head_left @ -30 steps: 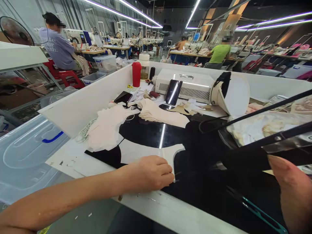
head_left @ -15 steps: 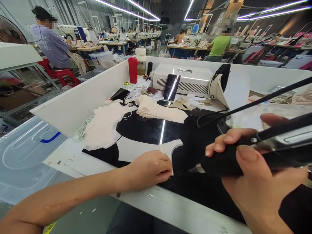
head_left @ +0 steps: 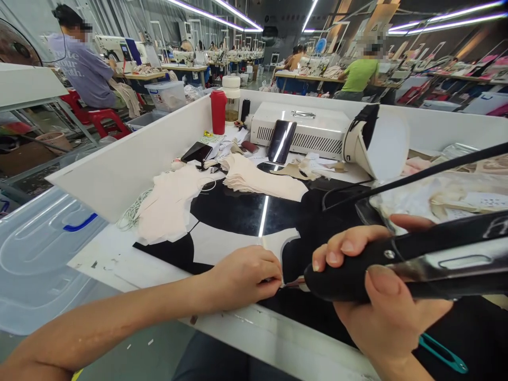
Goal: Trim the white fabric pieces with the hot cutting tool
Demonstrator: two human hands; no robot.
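My left hand (head_left: 248, 275) is closed in a pinch at the near right corner of a white cut fabric piece (head_left: 226, 246), which lies flat on a glossy black board (head_left: 238, 211). My right hand (head_left: 381, 296) is wrapped around a black corded hand tool (head_left: 353, 272) with a silver metal strip along its side. Its thin metal tip points left and reaches the fabric corner beside my left fingertips. Behind the piece lie a stack of pale pink fabric pieces (head_left: 264, 180) and a looser pale pile (head_left: 164, 203). Whatever lies under my left fingers is hidden.
A white vented box (head_left: 297, 127) stands at the back, a phone (head_left: 281, 142) leaning on it. Nearby are a red bottle (head_left: 218, 112) and another dark phone (head_left: 197, 152). Teal thread snips (head_left: 442, 353) lie front right. A black cable (head_left: 428, 169) crosses the right side.
My right hand has brought the black tool left and slightly down, so its tip now reaches the fabric corner. The teal snips have come into view. My left hand stays almost still.
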